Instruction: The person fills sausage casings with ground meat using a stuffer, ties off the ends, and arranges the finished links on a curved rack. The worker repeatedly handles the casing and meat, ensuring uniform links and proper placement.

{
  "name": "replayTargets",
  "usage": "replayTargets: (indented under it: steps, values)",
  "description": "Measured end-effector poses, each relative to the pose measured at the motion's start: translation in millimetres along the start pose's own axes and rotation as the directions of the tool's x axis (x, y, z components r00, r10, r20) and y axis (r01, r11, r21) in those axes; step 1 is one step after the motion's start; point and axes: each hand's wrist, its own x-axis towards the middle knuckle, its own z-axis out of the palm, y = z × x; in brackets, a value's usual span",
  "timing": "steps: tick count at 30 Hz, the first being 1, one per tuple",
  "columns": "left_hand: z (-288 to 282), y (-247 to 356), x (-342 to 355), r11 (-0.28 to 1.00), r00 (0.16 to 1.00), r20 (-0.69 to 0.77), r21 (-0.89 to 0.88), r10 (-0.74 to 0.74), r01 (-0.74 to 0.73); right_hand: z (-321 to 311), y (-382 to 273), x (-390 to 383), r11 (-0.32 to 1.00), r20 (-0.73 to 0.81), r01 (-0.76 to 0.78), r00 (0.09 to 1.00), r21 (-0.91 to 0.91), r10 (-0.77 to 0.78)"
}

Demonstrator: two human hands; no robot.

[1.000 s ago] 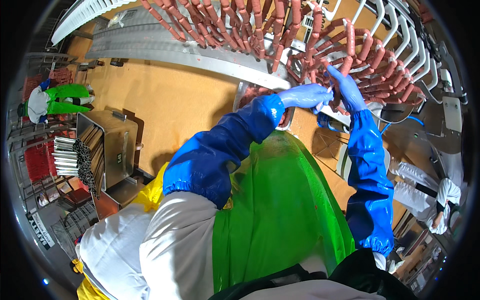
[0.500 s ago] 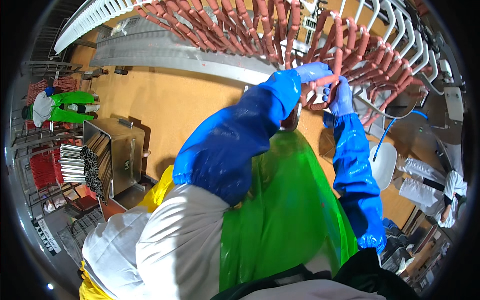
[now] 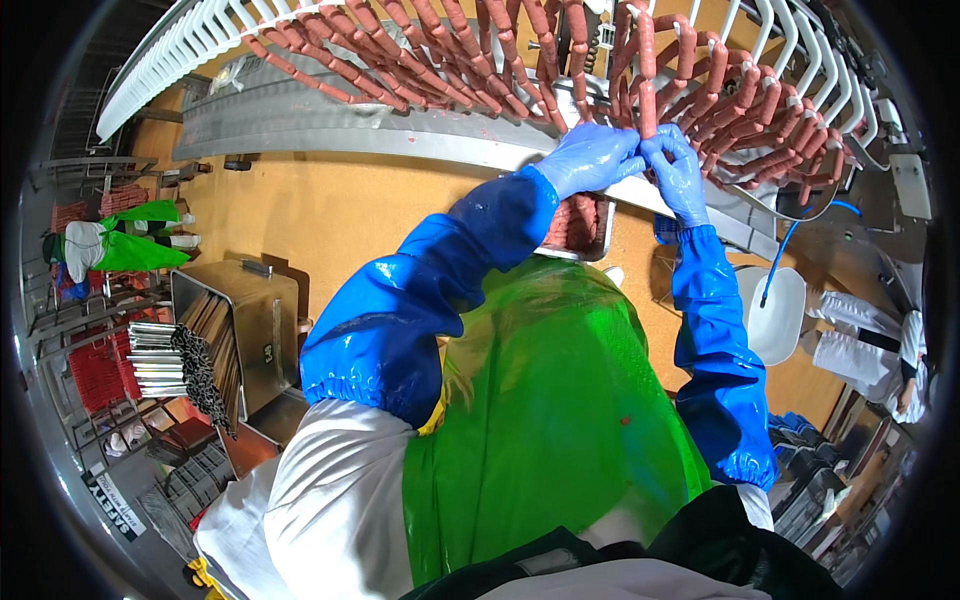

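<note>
Since half a second ago, the gloved left hand [image 3: 592, 160] has come off the links it lay across, and a steel tray of red meat [image 3: 576, 222] shows from behind its blue sleeve [image 3: 400, 300]. The straight strand of reddish-brown sausage links [image 3: 647, 90] hangs from the row of white hooks [image 3: 828, 75], its lower end at the hands. The gloved right hand [image 3: 678, 178] has its fingers closed on that end. The left hand is just left of the strand's end, fingers bent, tips near the right hand's; whether they pinch anything I cannot tell. More linked sausages [image 3: 450, 65] hang on both sides of the strand. Well left of it runs a long grey metal trough [image 3: 300, 140]; nearer the body than it is the glossy green apron [image 3: 550, 400]; to its right and nearer the body, a white plastic basin [image 3: 775, 325]. Far left, a co-worker [image 3: 100, 245] stands.
</note>
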Motion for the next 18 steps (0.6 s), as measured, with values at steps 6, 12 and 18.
replayTargets:
  steps: [6,12,18]
  values:
    - [-3,-13,-15,0.961,0.992,0.02,-0.245,-0.124,0.126,27,23,0,0.951,-0.107,-0.209,0.965,0.229,0.238]
    - [4,-17,-35,0.878,0.919,0.337,-0.351,-0.205,0.325,39,62,14,0.748,0.239,-0.453,0.891,0.484,0.385]
    - [-52,16,-39,0.695,0.948,-0.106,-0.657,0.299,-0.293,18,120,-3,0.975,0.514,-0.177,0.828,-0.135,0.222]
